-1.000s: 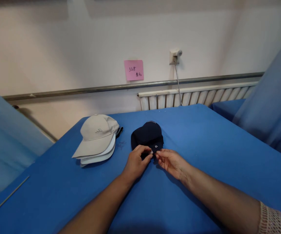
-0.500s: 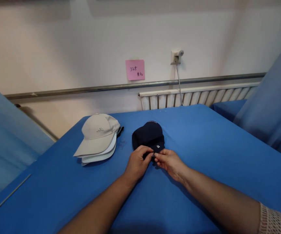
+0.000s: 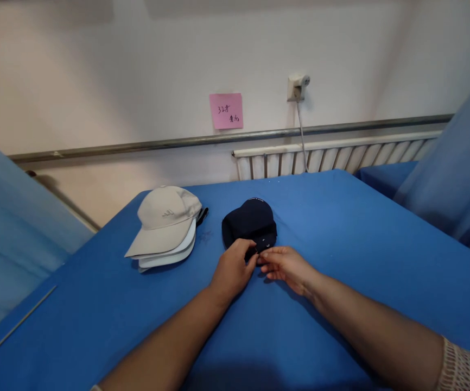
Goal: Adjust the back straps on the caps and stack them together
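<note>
A dark navy cap (image 3: 248, 220) lies on the blue-covered table in front of me, with small white marks on its band near my fingers. At its near edge my left hand (image 3: 235, 267) pinches the cap's strap between thumb and forefinger. Close beside it, my right hand (image 3: 286, 267) also has thumb and forefinger pressed together on the strap, its other fingers loosely curled. The strap's end and fastening are mostly hidden by my fingertips. To the left sits a stack of caps, a beige cap (image 3: 165, 217) on top of paler ones (image 3: 170, 260).
The blue tabletop (image 3: 341, 228) stretches around the caps. A thin stick (image 3: 19, 323) lies along its left edge. Behind are a metal rail (image 3: 157, 145), a radiator (image 3: 332, 155), a plugged socket (image 3: 297, 88) and a pink note (image 3: 226, 111). Blue curtains (image 3: 7, 233) hang at both sides.
The view has tilted down slightly. My fingertips have shifted a little at the cap's strap, and the white mark on the band is now partly folded or turned from view.
</note>
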Available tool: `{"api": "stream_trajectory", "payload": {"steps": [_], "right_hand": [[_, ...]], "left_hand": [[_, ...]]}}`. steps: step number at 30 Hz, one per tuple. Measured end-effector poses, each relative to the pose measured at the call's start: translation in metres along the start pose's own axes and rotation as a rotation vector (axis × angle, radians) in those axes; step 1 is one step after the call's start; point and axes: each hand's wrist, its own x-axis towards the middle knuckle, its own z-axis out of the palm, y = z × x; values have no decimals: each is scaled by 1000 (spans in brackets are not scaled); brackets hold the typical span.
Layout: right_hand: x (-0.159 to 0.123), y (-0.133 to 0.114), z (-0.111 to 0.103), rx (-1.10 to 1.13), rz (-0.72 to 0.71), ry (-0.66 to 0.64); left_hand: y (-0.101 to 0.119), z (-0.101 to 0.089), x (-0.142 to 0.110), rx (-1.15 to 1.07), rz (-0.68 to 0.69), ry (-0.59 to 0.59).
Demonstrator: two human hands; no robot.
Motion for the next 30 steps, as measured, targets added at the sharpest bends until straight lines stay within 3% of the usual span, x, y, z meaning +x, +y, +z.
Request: {"api": "stream_trajectory", "payload": {"steps": [3, 7, 12, 30], "right_hand": [[11, -1, -13, -303, -20, 105], [27, 2, -30, -698, -272, 284], [27, 3, -30, -1005, -484, 234], [17, -5, -23, -1294, -503, 155]], "left_hand": [[-3, 1, 1, 38, -8, -70], [-4, 2, 2, 78, -6, -171], [-4, 2, 2, 69, -10, -194], [-5, -4, 2, 213, -6, -272]]}}
